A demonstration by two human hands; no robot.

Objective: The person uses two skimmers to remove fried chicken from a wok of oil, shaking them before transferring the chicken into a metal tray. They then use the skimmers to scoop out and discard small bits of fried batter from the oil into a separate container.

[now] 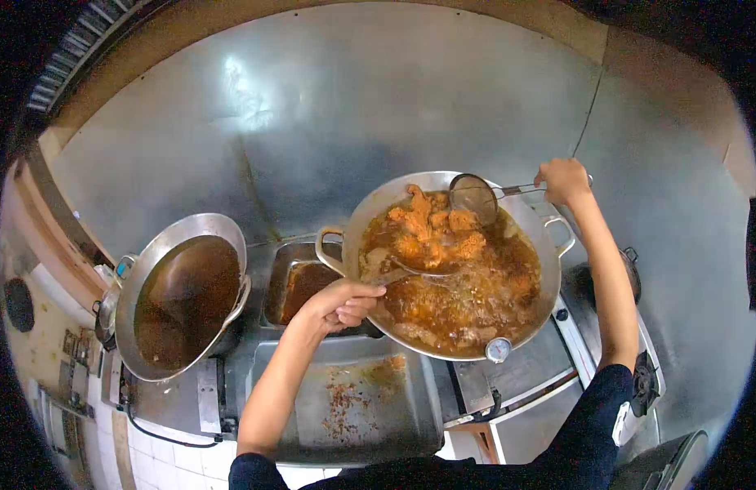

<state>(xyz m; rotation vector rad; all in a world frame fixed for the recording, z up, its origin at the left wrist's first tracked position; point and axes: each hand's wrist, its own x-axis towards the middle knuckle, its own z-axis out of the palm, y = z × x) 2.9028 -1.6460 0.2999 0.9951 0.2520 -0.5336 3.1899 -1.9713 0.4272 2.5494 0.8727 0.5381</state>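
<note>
Holding a scoop in our left hand and a strainer in our right hand, we are leaning over a big pan of bubbly oil. Our left fingers are curling together, clamping the scoop's handle from the near left. The crunchy golden pieces are sitting in a pile toward the pan's far left, by the scoop. We are holding it low, likely to bear them from below, but they are hiding part of it. Our right fingers are closing around the strainer's wire handle, past the far right rim. Its round net is leaning by the pile's right side, maybe to stop bits sliding off; we cannot tell if it is touching. The long handles are letting our hands be away from the hot oil. A round thermometer is sitting at the near rim, likely so we are seeing its face easily. A gray tray is lying at the near left, maybe for catching drips.
</note>
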